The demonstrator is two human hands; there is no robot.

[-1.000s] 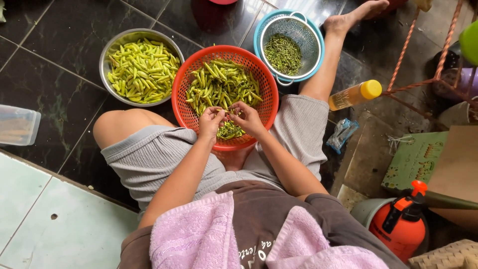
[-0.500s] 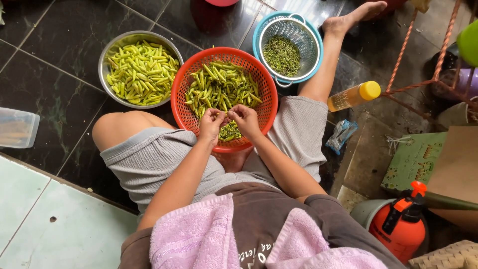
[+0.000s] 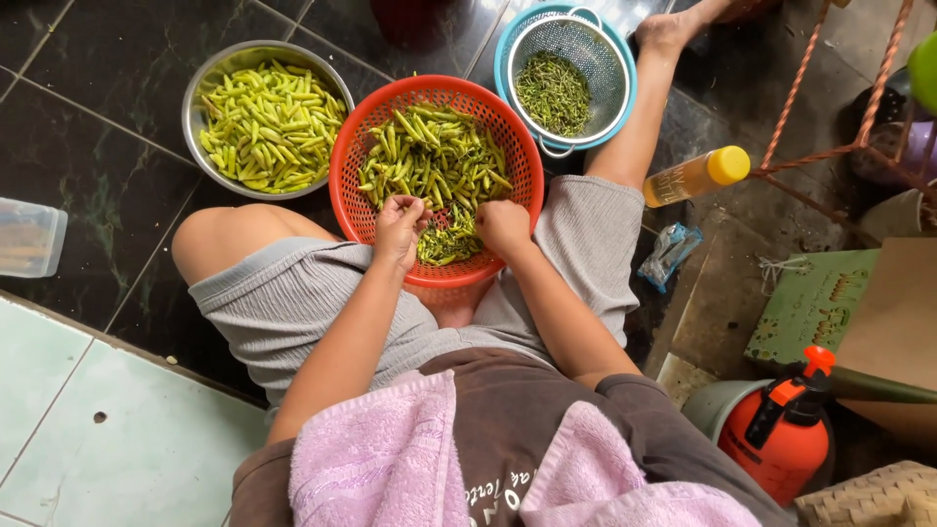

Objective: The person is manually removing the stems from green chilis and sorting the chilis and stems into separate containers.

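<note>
Orange basket [image 3: 351, 185] of green chillies [image 3: 434, 161] on my lap | left hand [image 3: 398, 226], right hand [image 3: 504, 226] pinching one chilli between them | step: destemming | next, judged: pinch stem firmly.

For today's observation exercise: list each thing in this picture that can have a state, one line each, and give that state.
Red basket: part full of green chillies.
Steel bowl: heaped with chillies.
Strainer: some stems inside.
Yellow-capped bottle: lying down, capped.
Left hand: pinching a chilli.
Right hand: closed, in basket.
</note>
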